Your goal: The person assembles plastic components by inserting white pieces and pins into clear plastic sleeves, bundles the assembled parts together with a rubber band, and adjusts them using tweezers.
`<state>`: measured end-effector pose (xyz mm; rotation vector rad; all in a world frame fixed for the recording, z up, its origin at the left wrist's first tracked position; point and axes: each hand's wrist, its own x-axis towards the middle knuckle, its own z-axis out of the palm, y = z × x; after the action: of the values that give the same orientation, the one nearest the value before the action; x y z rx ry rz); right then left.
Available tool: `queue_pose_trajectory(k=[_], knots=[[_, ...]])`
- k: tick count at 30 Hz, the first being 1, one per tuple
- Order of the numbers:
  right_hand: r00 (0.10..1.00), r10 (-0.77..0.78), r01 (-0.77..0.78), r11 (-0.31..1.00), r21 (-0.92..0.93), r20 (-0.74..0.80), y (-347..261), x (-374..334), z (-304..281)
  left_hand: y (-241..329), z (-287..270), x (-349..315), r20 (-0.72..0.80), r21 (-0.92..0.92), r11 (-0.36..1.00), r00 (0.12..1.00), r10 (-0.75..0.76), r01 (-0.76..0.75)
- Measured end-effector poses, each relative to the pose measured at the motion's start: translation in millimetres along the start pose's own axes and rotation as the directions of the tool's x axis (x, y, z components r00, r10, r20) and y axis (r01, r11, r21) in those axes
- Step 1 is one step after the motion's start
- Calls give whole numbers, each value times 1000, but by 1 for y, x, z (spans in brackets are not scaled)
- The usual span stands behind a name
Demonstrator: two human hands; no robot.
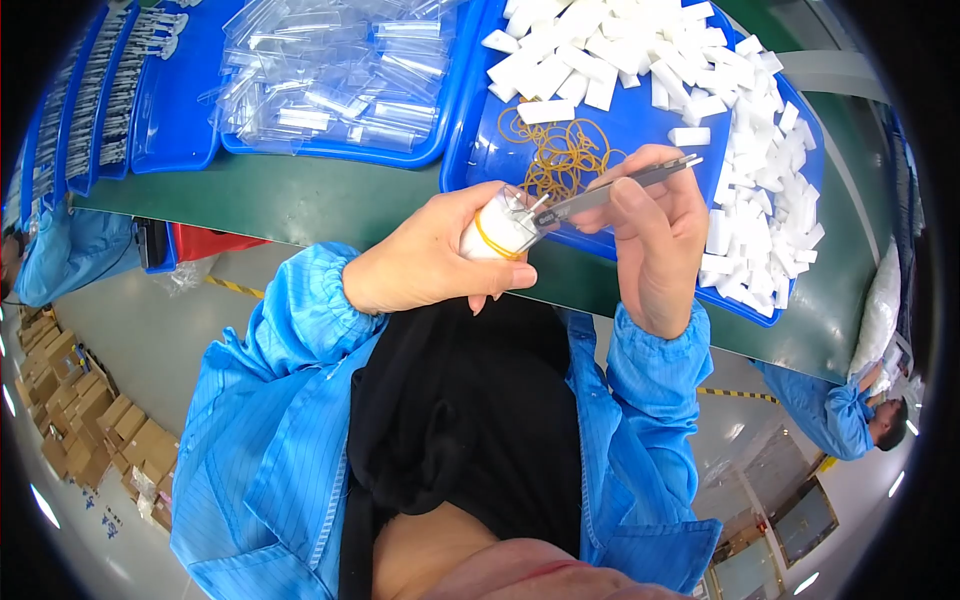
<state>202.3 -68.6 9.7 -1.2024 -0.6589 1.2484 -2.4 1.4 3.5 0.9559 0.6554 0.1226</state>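
My left hand (420, 255) is closed round a short white roll (484, 242) with clear plastic at its upper end and a yellow rubber band (489, 240) looped about it. Thin metal-looking pieces stick out of that end. In my right hand (655, 235) a pair of dark tweezers (655, 176) is pinched, its lower end touching or very near the roll's top. Just beyond both hands, loose rubber bands (565, 152) lie in a blue tray (455, 165), which also holds many white foam-like blocks (600, 50).
Clear plastic sleeves (335, 75) fill a blue tray at the back left. Farther left, blue racks (85, 110) hold rows of metal parts. More white blocks (765, 200) lie in a tray at the right. A person in blue (835, 410) is at the far right. Cardboard boxes (100, 420) stand on the floor.
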Motion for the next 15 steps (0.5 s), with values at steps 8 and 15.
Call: queue_pose_trajectory(k=[8, 15], knots=[[988, 61, -59, 998, -13, 140, 4, 4, -3, 0, 4, 1, 24, 38, 998, 999, -41, 40], [973, -217, 194, 955, -226, -82, 7, -8, 21, -4, 4, 3, 35, -186, 981, 998, -47, 53]])
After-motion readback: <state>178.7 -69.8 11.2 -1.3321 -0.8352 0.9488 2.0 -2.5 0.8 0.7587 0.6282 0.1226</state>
